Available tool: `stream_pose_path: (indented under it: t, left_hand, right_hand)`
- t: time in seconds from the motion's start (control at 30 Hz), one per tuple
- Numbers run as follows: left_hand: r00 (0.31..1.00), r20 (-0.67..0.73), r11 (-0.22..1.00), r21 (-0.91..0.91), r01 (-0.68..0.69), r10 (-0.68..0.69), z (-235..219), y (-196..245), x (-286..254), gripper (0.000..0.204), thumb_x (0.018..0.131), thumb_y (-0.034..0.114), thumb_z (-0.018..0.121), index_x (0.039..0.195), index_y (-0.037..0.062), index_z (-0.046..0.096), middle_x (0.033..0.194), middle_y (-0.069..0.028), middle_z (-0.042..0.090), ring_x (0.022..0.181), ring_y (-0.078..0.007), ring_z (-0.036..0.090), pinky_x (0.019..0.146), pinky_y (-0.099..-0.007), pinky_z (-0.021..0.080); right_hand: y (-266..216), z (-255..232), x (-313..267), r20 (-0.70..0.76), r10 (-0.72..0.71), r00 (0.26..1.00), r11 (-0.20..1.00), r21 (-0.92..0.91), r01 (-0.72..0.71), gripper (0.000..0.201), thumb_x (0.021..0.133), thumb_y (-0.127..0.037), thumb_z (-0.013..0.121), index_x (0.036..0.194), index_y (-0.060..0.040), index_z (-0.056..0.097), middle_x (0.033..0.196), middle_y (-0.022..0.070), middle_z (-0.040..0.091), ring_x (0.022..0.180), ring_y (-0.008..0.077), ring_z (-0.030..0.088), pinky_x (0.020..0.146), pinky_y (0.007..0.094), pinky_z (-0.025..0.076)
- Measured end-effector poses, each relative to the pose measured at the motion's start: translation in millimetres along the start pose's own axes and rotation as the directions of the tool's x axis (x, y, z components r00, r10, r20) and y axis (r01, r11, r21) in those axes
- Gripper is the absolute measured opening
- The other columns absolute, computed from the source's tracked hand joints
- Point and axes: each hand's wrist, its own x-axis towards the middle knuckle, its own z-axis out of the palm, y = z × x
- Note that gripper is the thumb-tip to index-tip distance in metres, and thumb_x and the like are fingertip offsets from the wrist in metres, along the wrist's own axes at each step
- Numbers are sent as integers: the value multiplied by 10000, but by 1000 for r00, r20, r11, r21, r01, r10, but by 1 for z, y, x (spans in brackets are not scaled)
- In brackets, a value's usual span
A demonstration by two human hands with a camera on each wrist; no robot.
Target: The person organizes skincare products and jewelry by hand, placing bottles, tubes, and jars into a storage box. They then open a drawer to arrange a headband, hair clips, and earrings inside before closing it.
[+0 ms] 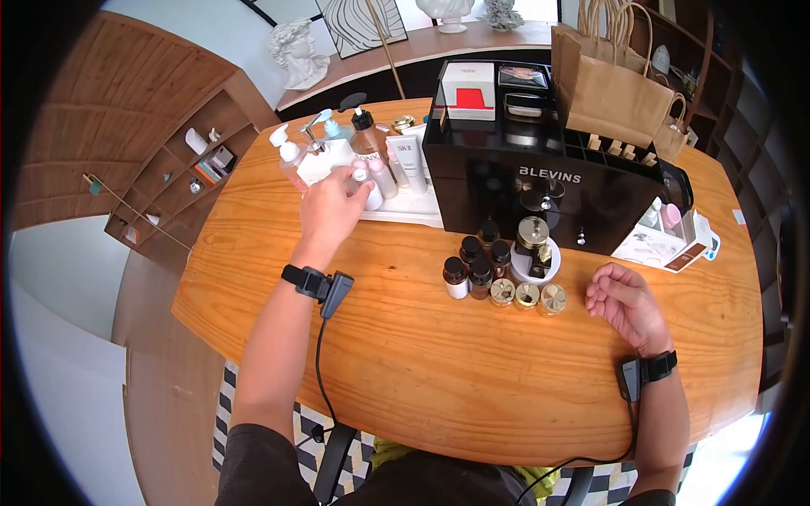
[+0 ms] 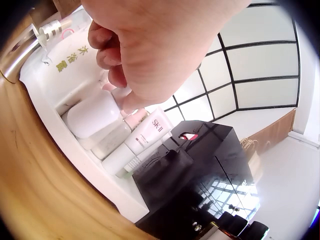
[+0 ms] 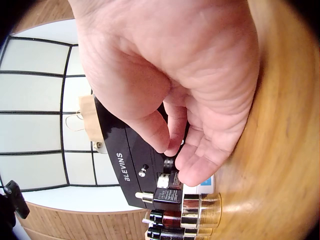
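At the white tray (image 1: 403, 218) on the left, my left hand (image 1: 332, 207) pinches the top of a small white bottle (image 2: 93, 116) between thumb and curled fingers. The bottle stands among others in the tray, its cap partly hidden by the hand. Next to it are a pale SK-II tube (image 1: 407, 158) and a white pump bottle with green lettering (image 2: 70, 62). My right hand (image 1: 629, 305) rests on the table at the right, fingers loosely curled and holding nothing. Closest to it are gold-lidded jars (image 1: 553, 298) and dark-capped bottles (image 1: 456, 277).
A black BLEVINS cabinet (image 1: 506, 190) stands mid-table, with a white box (image 1: 469, 88) on top. Brown paper bags (image 1: 612, 93) rise behind it. To its right sits a white box of toiletries (image 1: 666, 240). More pump bottles (image 1: 363, 126) crowd the tray's back.
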Motion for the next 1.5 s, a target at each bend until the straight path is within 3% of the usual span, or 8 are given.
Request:
stream_pose_path:
  t: [0.33,0.4,0.53,0.7,1.03,1.13,1.2,1.5]
  left_hand:
    - [997,50,988,-145,-56,64,2,18,-3,398,894,382,806,1168,95,782,794,-92,758,784,-302,752,702,-427,575]
    - [991,1,976,-171,-134,136,10,19,-2,369,885,386,809,1118,102,786,798,-88,759,806,-311,755,705,-435,579]
    - [995,-10,973,-208,-95,95,21,26,-2,377,878,389,823,1086,76,789,804,-80,756,786,-295,750,707,-434,576]
    - [983,-22,950,-256,-179,180,32,40,-6,278,861,331,805,935,65,772,814,-89,758,783,-336,740,701,-457,574]
    - [982,-140,909,-381,-170,125,52,36,-20,300,867,309,796,1006,46,755,803,-96,746,769,-344,732,691,-461,565]
    - [993,-82,923,-370,-106,81,54,31,-25,250,866,300,793,932,59,773,800,-123,751,777,-348,734,696,-462,565]
    - [988,53,962,-242,-127,143,57,27,-25,208,872,287,783,845,81,795,783,-149,748,787,-353,737,701,-469,567]
    - [970,61,950,-224,-216,234,77,34,-12,177,894,243,739,823,102,819,765,-160,743,772,-367,738,706,-490,578]
  right_hand:
    - [1,0,0,-7,6,1000,1000,0,-6,116,1077,-71,589,1145,1,649,1005,127,731,870,217,726,775,328,610]
    - [1,1,0,1,6,1000,1000,-17,-6,116,1081,-68,578,1146,1,645,1006,130,730,871,221,726,774,326,609]
    - [2,4,0,-7,-4,1000,999,-32,4,110,1087,-58,551,1132,4,630,992,140,722,864,238,719,761,325,604]
    - [4,5,2,-14,-38,999,999,-23,38,110,1086,-80,559,1128,0,621,984,141,710,858,243,705,747,329,599]
    - [5,6,4,-17,-50,999,998,-43,49,122,1091,-115,572,1111,-4,619,983,130,693,852,234,683,740,325,586]
    - [5,7,3,-22,-49,999,998,-46,48,122,1093,-116,570,1112,-6,619,978,130,691,853,235,681,741,325,583]
    - [5,8,3,-20,-51,999,998,-47,50,121,1093,-115,568,1114,-7,619,976,130,690,854,236,681,742,325,582]
    - [4,7,3,-14,-39,999,998,-48,38,113,1089,-102,569,1119,-5,617,987,140,693,858,242,684,741,329,585]
